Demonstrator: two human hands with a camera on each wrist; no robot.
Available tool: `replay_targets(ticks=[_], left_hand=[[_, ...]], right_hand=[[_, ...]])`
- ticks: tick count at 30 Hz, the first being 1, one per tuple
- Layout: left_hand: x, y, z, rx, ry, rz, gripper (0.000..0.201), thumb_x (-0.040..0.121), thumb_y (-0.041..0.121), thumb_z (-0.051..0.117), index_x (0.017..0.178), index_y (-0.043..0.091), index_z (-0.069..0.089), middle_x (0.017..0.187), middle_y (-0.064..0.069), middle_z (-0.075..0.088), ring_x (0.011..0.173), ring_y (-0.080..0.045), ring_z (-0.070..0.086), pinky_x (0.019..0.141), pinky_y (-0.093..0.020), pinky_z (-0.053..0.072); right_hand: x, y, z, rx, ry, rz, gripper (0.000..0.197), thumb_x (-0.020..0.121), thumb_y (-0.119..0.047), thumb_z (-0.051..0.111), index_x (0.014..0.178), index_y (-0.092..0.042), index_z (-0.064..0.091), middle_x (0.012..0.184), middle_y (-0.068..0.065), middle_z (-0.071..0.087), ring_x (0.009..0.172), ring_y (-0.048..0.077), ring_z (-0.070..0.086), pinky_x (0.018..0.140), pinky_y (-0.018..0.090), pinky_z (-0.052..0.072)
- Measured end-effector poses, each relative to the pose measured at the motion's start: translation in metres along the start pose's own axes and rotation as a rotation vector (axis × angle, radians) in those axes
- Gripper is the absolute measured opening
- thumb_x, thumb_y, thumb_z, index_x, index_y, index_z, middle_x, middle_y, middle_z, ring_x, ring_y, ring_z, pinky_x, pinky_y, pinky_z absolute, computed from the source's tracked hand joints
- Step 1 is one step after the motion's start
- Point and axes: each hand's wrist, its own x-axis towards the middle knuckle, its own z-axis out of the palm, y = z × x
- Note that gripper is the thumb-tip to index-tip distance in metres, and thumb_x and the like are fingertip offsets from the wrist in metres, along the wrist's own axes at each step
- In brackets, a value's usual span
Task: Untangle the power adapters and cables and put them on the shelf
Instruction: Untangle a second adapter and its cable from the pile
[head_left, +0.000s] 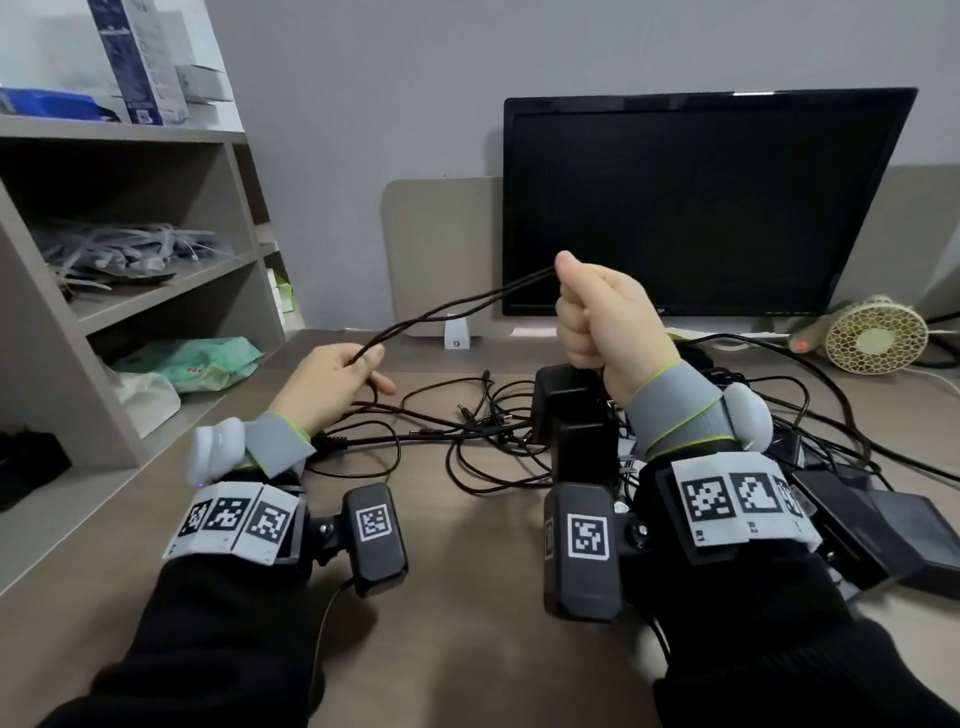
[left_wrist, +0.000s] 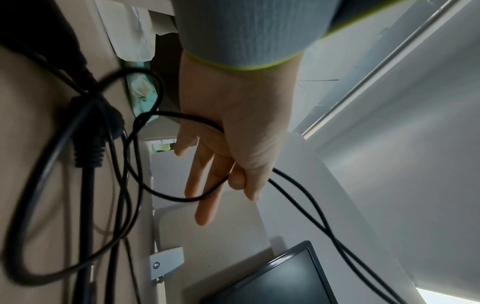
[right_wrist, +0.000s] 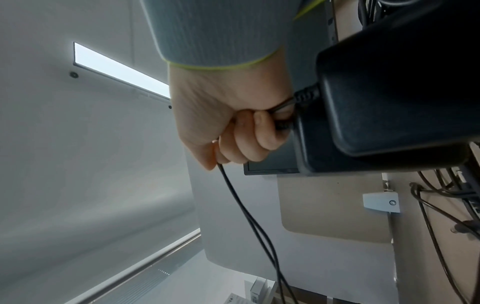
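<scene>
A thin black cable (head_left: 457, 304) runs doubled through the air between my two hands. My right hand (head_left: 597, 317) is raised in a fist round the cable, and a black power adapter (head_left: 566, 400) hangs just below it; in the right wrist view the adapter (right_wrist: 389, 98) sits against the curled fingers (right_wrist: 249, 139). My left hand (head_left: 337, 379) holds the cable's other end low over the desk, pinching it between thumb and fingers (left_wrist: 207, 181). A tangle of black cables (head_left: 467, 431) lies on the desk between my hands. The shelf (head_left: 156, 291) stands to the left.
A black monitor (head_left: 696, 202) stands behind my right hand. More adapters (head_left: 883, 525) and cables pile at the right, near a small beige fan (head_left: 872, 335). The shelf holds bags of cable ties (head_left: 130, 249), a green packet (head_left: 197, 361) and boxes (head_left: 140, 62) on top.
</scene>
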Motion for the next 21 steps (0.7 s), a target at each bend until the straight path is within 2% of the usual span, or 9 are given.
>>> replay_targets(ticks=[2, 4, 6, 8, 10, 12, 14, 18, 21], left_hand=[[0.004, 0.004, -0.001, -0.078, -0.004, -0.031, 0.058, 0.093, 0.049, 0.043, 0.05, 0.017, 0.064, 0.053, 0.005, 0.065, 0.076, -0.021, 0.061, 0.088, -0.035, 0.047], [0.002, 0.024, 0.001, -0.212, -0.024, 0.002, 0.056, 0.096, 0.042, 0.042, 0.047, 0.015, 0.049, 0.046, -0.001, 0.06, 0.067, -0.028, 0.06, 0.088, -0.049, 0.049], [-0.001, 0.048, 0.004, -0.279, -0.015, 0.095, 0.055, 0.1, 0.031, 0.039, 0.047, 0.02, 0.044, 0.043, 0.001, 0.055, 0.058, -0.022, 0.053, 0.077, -0.045, 0.049], [-0.007, 0.071, 0.01, -0.246, -0.029, 0.21, 0.056, 0.101, 0.03, 0.037, 0.048, 0.021, 0.052, 0.049, 0.007, 0.058, 0.058, -0.009, 0.054, 0.072, -0.032, 0.044], [-0.009, 0.083, 0.016, -0.171, -0.081, 0.289, 0.05, 0.1, 0.034, 0.037, 0.059, 0.021, 0.063, 0.066, 0.011, 0.065, 0.071, 0.002, 0.059, 0.08, -0.028, 0.042], [-0.009, 0.085, 0.02, -0.161, -0.134, 0.32, 0.044, 0.093, 0.038, 0.036, 0.071, 0.021, 0.07, 0.083, 0.011, 0.069, 0.093, -0.004, 0.061, 0.096, -0.032, 0.043], [-0.008, 0.085, 0.023, -0.108, -0.143, 0.343, 0.04, 0.09, 0.042, 0.033, 0.074, 0.031, 0.069, 0.095, 0.005, 0.066, 0.106, -0.017, 0.055, 0.104, -0.041, 0.038], [-0.011, 0.089, 0.033, -0.056, -0.01, 0.318, 0.02, 0.083, 0.048, 0.037, 0.071, 0.035, 0.047, 0.101, -0.005, 0.043, 0.109, -0.027, 0.042, 0.103, -0.043, 0.035], [-0.013, 0.092, 0.036, -0.186, -0.039, 0.344, 0.019, 0.082, 0.048, 0.042, 0.079, 0.029, 0.042, 0.097, -0.003, 0.042, 0.103, -0.024, 0.047, 0.099, -0.045, 0.039]], right_hand=[[0.001, 0.003, 0.003, -0.038, -0.013, 0.018, 0.041, 0.099, -0.031, 0.045, 0.063, -0.023, 0.028, 0.047, -0.01, 0.023, 0.04, 0.007, 0.016, 0.04, 0.015, 0.011], [0.0, 0.007, 0.012, -0.166, -0.075, 0.039, 0.032, 0.095, -0.033, 0.054, 0.068, -0.022, 0.038, 0.046, -0.012, 0.027, 0.04, 0.007, 0.019, 0.038, 0.015, 0.015], [-0.005, 0.01, 0.024, -0.333, -0.169, 0.057, 0.021, 0.087, -0.037, 0.064, 0.084, -0.018, 0.057, 0.04, -0.016, 0.035, 0.036, 0.004, 0.026, 0.036, 0.016, 0.02], [-0.009, 0.014, 0.034, -0.439, -0.248, 0.063, 0.027, 0.082, -0.036, 0.071, 0.096, -0.014, 0.064, 0.037, -0.018, 0.039, 0.032, 0.001, 0.035, 0.036, 0.01, 0.024], [-0.011, 0.017, 0.039, -0.473, -0.318, 0.024, 0.021, 0.082, -0.028, 0.073, 0.074, -0.018, 0.056, 0.036, -0.019, 0.038, 0.033, 0.0, 0.038, 0.037, 0.009, 0.027], [-0.012, 0.016, 0.038, -0.478, -0.322, 0.018, 0.037, 0.082, -0.019, 0.073, 0.062, -0.025, 0.043, 0.035, -0.02, 0.037, 0.034, -0.002, 0.038, 0.04, 0.01, 0.028], [-0.014, 0.014, 0.038, -0.46, -0.334, 0.036, 0.038, 0.085, -0.01, 0.069, 0.06, -0.026, 0.044, 0.034, -0.02, 0.042, 0.035, -0.006, 0.042, 0.042, 0.009, 0.032], [-0.01, 0.022, 0.046, -0.489, -0.319, -0.02, 0.02, 0.085, -0.005, 0.065, 0.07, -0.015, 0.057, 0.064, -0.009, 0.054, 0.056, -0.005, 0.044, 0.057, 0.013, 0.036], [-0.009, 0.021, 0.047, -0.466, -0.308, -0.052, 0.032, 0.087, 0.004, 0.055, 0.067, -0.021, 0.051, 0.047, -0.018, 0.053, 0.047, -0.009, 0.047, 0.052, 0.006, 0.035]])
